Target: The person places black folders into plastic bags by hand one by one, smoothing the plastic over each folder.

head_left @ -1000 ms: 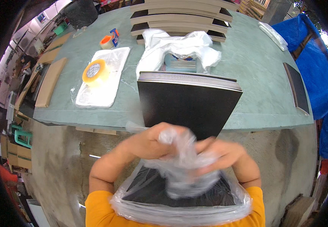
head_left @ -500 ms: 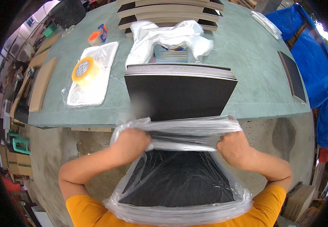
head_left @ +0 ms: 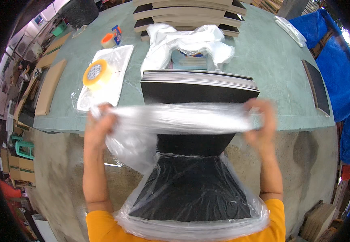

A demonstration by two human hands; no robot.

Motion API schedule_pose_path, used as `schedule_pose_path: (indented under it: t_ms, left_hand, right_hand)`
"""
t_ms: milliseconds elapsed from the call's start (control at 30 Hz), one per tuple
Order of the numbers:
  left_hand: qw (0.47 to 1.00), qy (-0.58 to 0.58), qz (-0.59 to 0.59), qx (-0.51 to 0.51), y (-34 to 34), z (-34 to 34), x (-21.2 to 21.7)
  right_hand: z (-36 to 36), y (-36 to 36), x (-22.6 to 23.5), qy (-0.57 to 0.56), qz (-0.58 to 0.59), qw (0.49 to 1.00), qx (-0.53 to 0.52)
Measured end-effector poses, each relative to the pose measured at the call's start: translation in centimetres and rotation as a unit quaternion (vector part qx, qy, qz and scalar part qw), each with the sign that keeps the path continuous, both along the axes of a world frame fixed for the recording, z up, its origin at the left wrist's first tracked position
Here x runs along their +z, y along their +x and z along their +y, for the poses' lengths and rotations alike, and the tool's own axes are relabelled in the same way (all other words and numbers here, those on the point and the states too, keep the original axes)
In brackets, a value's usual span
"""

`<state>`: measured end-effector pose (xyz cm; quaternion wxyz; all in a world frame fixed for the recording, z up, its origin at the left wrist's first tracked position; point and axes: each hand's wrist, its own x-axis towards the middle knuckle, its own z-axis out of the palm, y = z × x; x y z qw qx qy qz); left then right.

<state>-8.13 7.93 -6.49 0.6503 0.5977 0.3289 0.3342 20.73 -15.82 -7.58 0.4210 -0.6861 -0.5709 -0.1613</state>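
A bunched band of clear plastic film is pulled taut between my two hands, blurred by motion. My left hand grips its left end, where a loose fold hangs down. My right hand holds the right end, fingers curled and smeared. The band crosses in front of a thick stack of black boards, whose layered pale edges show at the top by the table's front edge. Nearer my body, a black panel lies under clear plastic, which gathers in folds across my front. Whether panel and stack are joined is hidden.
On the green table a yellow tape roll lies on folded white plastic. Behind the boards sit a crumpled white bag and stacked boards. A tape dispenser, a dark board and a blue tarp stand around.
Both hands have moved up, away from my body and farther apart, drawing the plastic band with them. More of the black surface below the band is uncovered. The view has shifted slightly.
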Motion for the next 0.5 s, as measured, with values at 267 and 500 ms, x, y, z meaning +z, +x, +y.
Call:
schedule_pose_path:
  t_ms: [267, 500]
  left_hand:
    - [0.770, 0.576, 0.274, 0.038, 6.7, -1.1, 1.2]
    - [0.839, 0.531, 0.117, -0.002, 3.8, -1.5, 1.2]
  right_hand:
    - [0.8, 0.2, 1.9, -0.102, -0.091, 0.978, -0.160]
    - [-3.4, 1.3, 2.1, -0.005, 0.216, 0.975, 0.047]
